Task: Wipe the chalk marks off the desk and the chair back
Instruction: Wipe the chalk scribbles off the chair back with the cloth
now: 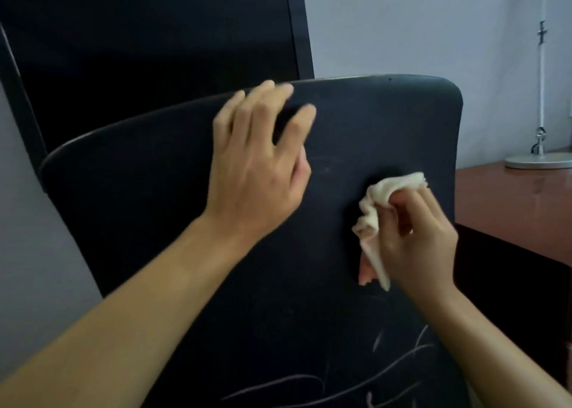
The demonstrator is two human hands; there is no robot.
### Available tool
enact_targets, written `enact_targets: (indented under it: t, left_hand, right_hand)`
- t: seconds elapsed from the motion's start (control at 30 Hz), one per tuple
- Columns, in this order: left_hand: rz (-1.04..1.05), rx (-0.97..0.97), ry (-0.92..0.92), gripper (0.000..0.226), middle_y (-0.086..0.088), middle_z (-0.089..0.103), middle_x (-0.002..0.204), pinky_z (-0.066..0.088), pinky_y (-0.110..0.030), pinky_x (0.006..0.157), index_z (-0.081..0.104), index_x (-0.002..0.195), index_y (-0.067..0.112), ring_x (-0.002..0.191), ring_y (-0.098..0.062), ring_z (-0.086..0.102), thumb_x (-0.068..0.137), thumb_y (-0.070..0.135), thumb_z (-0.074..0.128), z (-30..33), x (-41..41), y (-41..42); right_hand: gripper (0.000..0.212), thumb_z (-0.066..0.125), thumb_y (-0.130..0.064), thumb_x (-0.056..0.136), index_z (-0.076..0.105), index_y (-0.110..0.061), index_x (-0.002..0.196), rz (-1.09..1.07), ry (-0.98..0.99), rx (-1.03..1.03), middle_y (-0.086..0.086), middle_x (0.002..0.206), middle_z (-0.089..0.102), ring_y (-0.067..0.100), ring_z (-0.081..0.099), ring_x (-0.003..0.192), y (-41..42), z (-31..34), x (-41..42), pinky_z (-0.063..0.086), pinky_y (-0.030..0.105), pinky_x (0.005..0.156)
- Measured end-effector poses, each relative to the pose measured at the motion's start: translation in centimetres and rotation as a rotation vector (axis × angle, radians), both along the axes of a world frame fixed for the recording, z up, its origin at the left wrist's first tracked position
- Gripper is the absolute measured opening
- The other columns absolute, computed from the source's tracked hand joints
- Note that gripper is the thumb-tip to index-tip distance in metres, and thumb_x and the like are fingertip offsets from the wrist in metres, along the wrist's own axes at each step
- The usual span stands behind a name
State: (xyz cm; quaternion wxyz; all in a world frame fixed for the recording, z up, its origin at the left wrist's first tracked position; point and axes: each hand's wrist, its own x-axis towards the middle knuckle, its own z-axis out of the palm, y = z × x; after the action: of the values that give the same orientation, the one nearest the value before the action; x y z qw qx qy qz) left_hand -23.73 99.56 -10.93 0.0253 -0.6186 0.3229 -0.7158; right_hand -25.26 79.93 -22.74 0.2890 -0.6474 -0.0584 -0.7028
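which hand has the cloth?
The right hand: its fingers are curled round the bunched cream cloth, held against the dark chair back. The left hand holds nothing, fingers spread near the chair's top edge.

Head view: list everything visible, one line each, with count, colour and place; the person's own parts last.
chair back: one, black, centre, fills most of the view
chalk marks: several, white, low on the chair back
cloth: one, cream, bunched against the chair back, right of centre
dark panel: one, black, behind the chair, upper left
desk: one, reddish brown, right edge
lamp base: one, silver, on the desk, far right
wall: pale grey, background
left hand: one, fingers spread near the chair's top edge
right hand: one, grips the cloth
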Motion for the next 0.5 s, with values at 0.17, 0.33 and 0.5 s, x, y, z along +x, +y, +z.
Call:
enact_targets:
  t: [0.17, 0.33, 0.5]
  left_hand:
    - [-0.087, 0.178, 0.097, 0.039, -0.016, 0.058, 0.140, 0.034, -0.051, 0.114, 0.071, 0.121, 0.010, 0.138, -0.032, 0.049, 0.084, 0.004, 0.058, -6.3, 1.4, -1.6]
    - [-0.105, 0.276, 0.168, 0.037, -0.005, 0.057, 0.145, 0.027, -0.052, 0.115, 0.072, 0.117, 0.015, 0.142, -0.025, 0.045, 0.086, 0.009, 0.053, -10.5, 1.8, -4.1]
    - [-0.107, 0.332, 0.196, 0.035, -0.003, 0.060, 0.141, 0.029, -0.051, 0.113, 0.073, 0.115, 0.013, 0.140, -0.024, 0.048, 0.086, 0.008, 0.056, -12.2, 1.7, -6.0]
  right_hand:
    - [0.013, 0.057, -0.008, 0.086, 0.058, -0.018, 0.078, -0.080, 0.096, -0.017, -0.001, 0.076, 0.060, 0.013, 0.057, 0.072, 1.1, -11.6, 0.4, 0.044, 0.023, 0.067]
    - [0.012, 0.054, -0.021, 0.089, 0.050, -0.021, 0.078, 0.033, 0.291, 0.144, -0.011, 0.071, 0.053, 0.001, 0.048, 0.062, 1.0, -15.0, -1.4, 0.035, 0.010, 0.059]
    - [0.012, 0.064, -0.019, 0.093, 0.054, -0.020, 0.086, 0.090, 0.119, 0.340, -0.013, 0.075, 0.057, 0.007, 0.056, 0.065, -1.8, -5.2, 0.8, 0.043, 0.022, 0.059]
